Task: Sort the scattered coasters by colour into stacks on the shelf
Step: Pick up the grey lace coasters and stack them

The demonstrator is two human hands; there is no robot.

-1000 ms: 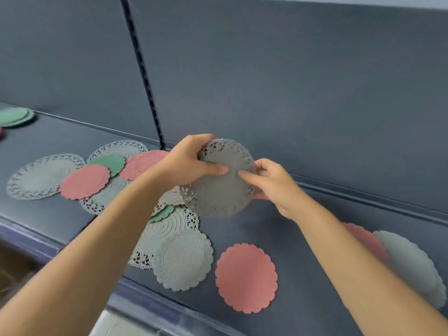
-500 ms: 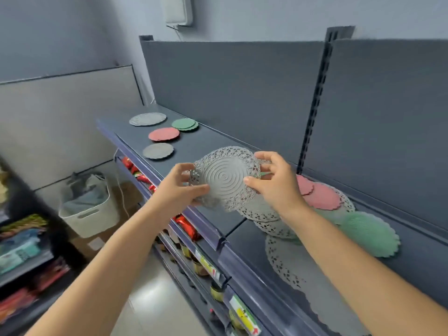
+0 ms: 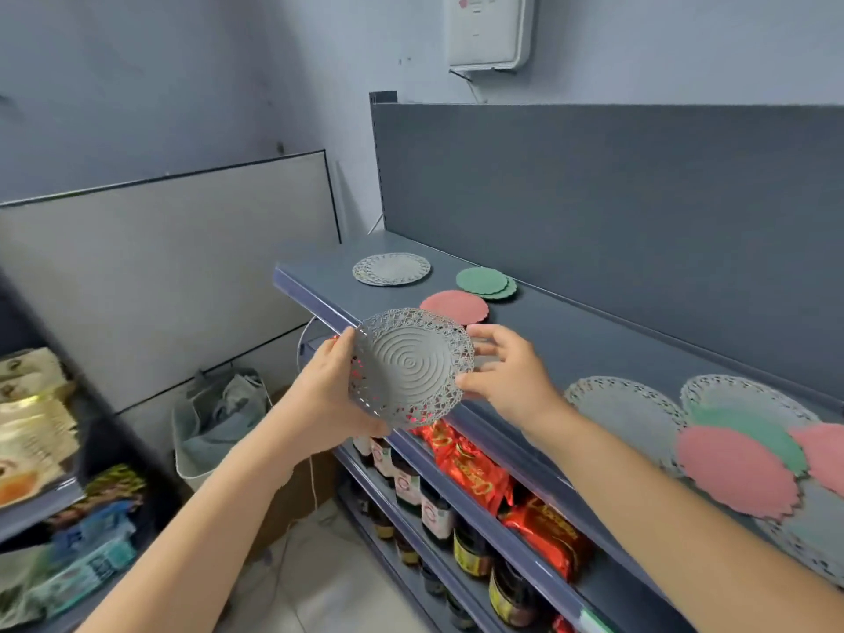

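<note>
I hold a grey lace coaster [image 3: 408,368] with a spiral centre, tilted, just in front of the shelf edge [image 3: 493,438]. My left hand [image 3: 325,397] grips its left and lower rim. My right hand [image 3: 508,377] pinches its right edge, thumb in front and fingers behind. At the shelf's far left end lie a grey lace stack [image 3: 391,268], a green stack [image 3: 485,281] and a pink coaster [image 3: 456,306], the pink one partly hidden by the held coaster. On the right is a scattered pile: grey lace coasters [image 3: 625,415], a pink one [image 3: 736,473], a green one [image 3: 751,434].
The dark shelf back panel [image 3: 593,221] rises behind the coasters. The lower shelf holds red packets [image 3: 470,468] and jars [image 3: 436,513]. A white basket [image 3: 214,422] stands on the floor and a rack of packaged goods [image 3: 41,450] is at the left.
Both hands have carried the grey lace coaster left along the shelf, from the scattered pile to just in front of the sorted stacks. It has flipped from its plain side to its spiral side.
</note>
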